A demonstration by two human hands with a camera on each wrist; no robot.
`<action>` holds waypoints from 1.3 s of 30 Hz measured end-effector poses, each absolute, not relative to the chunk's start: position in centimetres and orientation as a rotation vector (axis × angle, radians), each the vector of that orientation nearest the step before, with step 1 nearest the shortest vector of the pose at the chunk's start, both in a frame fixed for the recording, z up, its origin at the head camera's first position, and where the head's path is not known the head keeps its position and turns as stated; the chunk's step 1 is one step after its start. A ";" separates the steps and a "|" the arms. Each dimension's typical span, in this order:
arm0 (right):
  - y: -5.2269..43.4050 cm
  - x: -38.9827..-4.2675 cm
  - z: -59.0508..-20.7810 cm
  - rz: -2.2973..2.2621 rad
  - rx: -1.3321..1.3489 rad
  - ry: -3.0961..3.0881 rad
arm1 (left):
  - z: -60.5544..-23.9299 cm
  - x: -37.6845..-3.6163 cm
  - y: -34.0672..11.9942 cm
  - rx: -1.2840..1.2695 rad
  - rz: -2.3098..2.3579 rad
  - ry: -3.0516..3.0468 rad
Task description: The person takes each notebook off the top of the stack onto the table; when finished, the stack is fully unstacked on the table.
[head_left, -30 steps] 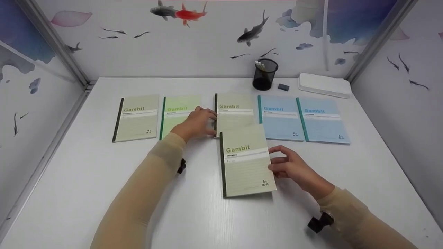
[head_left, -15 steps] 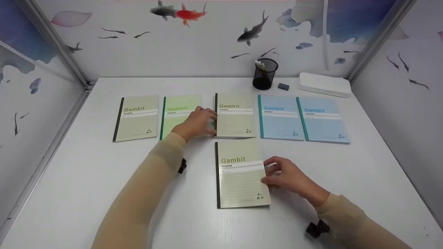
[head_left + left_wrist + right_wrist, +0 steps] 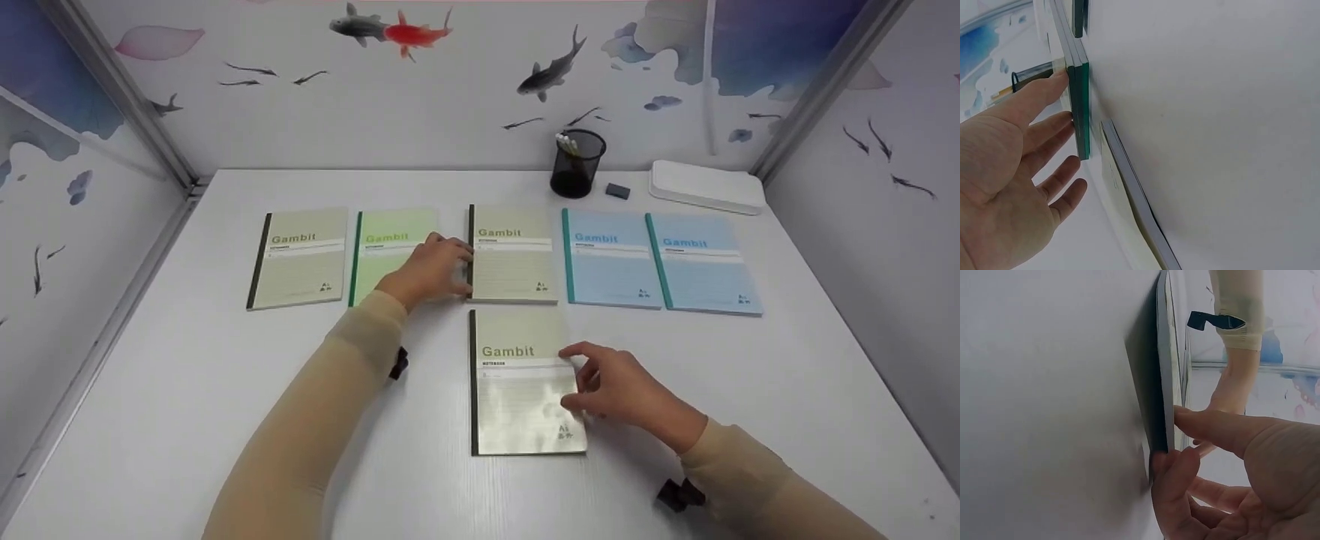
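Observation:
My right hand (image 3: 622,382) pinches the right edge of a beige "Gambit" notebook (image 3: 517,405), which lies in front of the middle of the row. In the right wrist view the thumb is on the cover, curled fingers are under the edge, and a dark gap shows beneath the notebook (image 3: 1166,371). My left hand (image 3: 431,266) rests its fingertips against the spine of the middle beige notebook (image 3: 514,262). From the left wrist view, that notebook sits on another one with a green spine (image 3: 1085,112); the thumb and fingers are extended along the spines.
In the row are another beige notebook (image 3: 300,259), a light green notebook (image 3: 390,225) partly hidden by my left hand, and two blue ones, the nearer (image 3: 611,259) and the outer (image 3: 705,262). Behind stand a mesh pen cup (image 3: 576,165), an eraser (image 3: 618,191) and a white case (image 3: 705,186).
The notebook in my right hand has come toward me and slightly left, off the middle notebook, and now lies flatter and straighter. My left hand has stayed at the spine.

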State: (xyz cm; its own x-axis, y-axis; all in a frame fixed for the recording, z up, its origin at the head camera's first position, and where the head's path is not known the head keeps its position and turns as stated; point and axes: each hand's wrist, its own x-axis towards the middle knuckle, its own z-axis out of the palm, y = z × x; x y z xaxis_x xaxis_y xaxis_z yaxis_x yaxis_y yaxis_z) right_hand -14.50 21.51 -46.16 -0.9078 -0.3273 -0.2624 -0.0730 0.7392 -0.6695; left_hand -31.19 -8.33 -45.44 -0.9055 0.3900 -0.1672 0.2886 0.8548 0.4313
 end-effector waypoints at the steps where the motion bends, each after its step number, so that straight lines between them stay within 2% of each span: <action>1: 21.3 -14.5 -46.1 -0.937 -0.303 2.588 | -45.4 -31.1 -8.3 0.509 0.598 2.781; 9: 20.8 -15.0 -46.2 -0.771 -0.228 2.620 | -45.4 -30.8 -8.4 0.518 0.600 2.773; 17: 21.3 -16.4 -45.9 -0.859 -0.286 2.594 | -45.4 -30.8 -8.4 0.564 0.541 2.790; 24: 21.2 -20.2 -45.6 -1.002 -0.299 2.636 | -45.1 -31.3 -8.2 0.563 0.538 2.780; 39: 20.3 -29.2 -45.0 -1.207 -0.053 2.630 | -45.0 -31.2 -8.1 0.537 0.569 2.772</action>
